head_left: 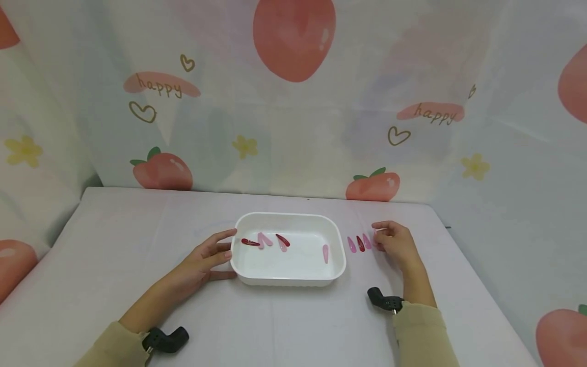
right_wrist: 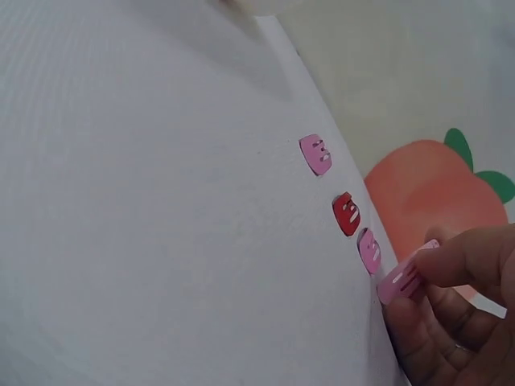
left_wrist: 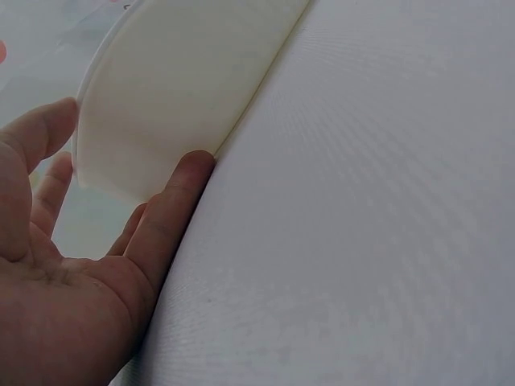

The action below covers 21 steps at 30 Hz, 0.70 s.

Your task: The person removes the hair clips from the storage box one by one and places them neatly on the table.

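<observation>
Touching a tray (head_left: 289, 280) of red and pink clips (head_left: 283, 240), left fingers (left_wrist: 161, 229) spread; right fingers (right_wrist: 471, 261) pinch another clip (right_wrist: 401, 283).

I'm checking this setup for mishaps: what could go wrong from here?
The right hand pinches a small pink clip close to the three laid-out clips, so it might nudge the nearest one askew. The left hand touches the white tray; an accidental push could slide the loose clips inside.
</observation>
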Tool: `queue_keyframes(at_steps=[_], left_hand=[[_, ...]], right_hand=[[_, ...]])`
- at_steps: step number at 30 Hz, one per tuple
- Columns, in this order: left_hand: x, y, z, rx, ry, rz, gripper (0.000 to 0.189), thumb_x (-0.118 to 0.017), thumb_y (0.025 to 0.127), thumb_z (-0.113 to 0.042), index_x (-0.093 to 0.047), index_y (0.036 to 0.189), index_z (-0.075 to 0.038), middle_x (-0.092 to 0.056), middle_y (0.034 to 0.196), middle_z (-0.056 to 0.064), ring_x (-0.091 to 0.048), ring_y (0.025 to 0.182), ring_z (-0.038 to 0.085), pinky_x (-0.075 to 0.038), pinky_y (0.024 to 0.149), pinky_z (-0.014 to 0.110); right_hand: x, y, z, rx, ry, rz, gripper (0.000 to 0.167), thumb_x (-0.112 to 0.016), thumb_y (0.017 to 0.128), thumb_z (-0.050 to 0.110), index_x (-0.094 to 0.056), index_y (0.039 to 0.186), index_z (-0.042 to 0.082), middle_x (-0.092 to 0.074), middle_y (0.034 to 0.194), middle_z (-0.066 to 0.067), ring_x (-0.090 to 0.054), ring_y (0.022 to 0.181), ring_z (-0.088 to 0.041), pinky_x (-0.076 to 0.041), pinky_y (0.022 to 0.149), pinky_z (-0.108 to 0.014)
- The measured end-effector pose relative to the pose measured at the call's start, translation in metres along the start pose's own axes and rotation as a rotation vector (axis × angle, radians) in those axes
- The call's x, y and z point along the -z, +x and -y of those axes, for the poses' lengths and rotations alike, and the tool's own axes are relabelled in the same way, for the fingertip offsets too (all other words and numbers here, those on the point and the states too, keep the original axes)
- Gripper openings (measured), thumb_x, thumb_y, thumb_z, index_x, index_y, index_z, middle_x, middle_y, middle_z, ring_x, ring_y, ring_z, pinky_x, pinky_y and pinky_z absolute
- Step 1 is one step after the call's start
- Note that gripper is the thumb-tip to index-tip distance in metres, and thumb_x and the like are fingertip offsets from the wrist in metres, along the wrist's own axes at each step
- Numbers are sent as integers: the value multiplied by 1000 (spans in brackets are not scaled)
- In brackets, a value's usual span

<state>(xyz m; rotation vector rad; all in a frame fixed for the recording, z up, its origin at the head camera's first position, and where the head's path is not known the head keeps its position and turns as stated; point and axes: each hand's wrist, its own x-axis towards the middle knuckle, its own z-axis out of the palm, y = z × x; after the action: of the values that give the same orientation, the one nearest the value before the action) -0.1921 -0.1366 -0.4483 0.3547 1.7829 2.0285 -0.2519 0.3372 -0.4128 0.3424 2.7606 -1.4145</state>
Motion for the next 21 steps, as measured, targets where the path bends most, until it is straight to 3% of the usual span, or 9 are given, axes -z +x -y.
queue_keyframes(at_steps=[12, 17, 21], left_hand=[[0, 1, 0, 6, 16, -9, 59, -53, 104, -14, -28, 157, -17, -31, 155, 23, -49, 131, 39, -54, 97, 52], [0, 1, 0, 10, 13, -16, 59, -53, 103, -13, -28, 156, -18, -31, 154, 23, -50, 130, 38, -54, 96, 52], [0, 0, 0, 7, 15, -14, 58, -53, 104, -14, -29, 156, -19, -32, 154, 23, -50, 131, 38, -54, 96, 52]], right_hand=[[-2, 2, -4, -6, -58, -9, 36, -54, 100, 15, -58, 134, 5, -61, 115, -16, -61, 89, -22, -54, 72, -19], [-2, -4, 12, 3, 70, 9, 39, -52, 103, 22, -55, 138, 6, -59, 122, -16, -59, 99, -23, -58, 80, -23], [-3, -12, 33, 88, 242, 88, 42, -55, 103, 28, -53, 138, 5, -60, 122, -12, -59, 106, -23, -57, 89, -26]])
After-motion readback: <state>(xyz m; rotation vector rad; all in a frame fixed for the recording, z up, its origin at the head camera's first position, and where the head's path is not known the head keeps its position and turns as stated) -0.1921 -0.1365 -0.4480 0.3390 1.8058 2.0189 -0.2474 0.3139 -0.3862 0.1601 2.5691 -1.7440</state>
